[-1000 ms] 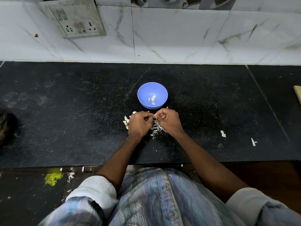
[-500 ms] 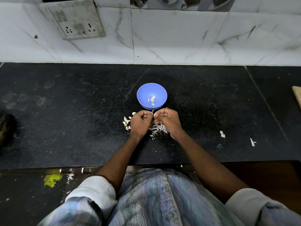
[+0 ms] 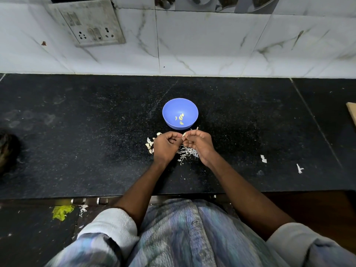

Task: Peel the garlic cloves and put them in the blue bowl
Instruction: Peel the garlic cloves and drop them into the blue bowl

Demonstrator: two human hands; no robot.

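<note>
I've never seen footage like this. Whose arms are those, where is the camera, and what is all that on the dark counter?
There is no machine here: a person wears a camera on the head, which looks forward and down, so you see their own two arms. The left hand and the right hand meet above a black counter, and together they pinch a small pale garlic clove to peel it. Just beyond the hands stands a blue bowl with a few peeled cloves inside. Under the hands lies a heap of papery white skins, and beside the left hand some unpeeled cloves. Two white scraps lie farther right. Behind is a tiled wall with a switch plate.
</note>
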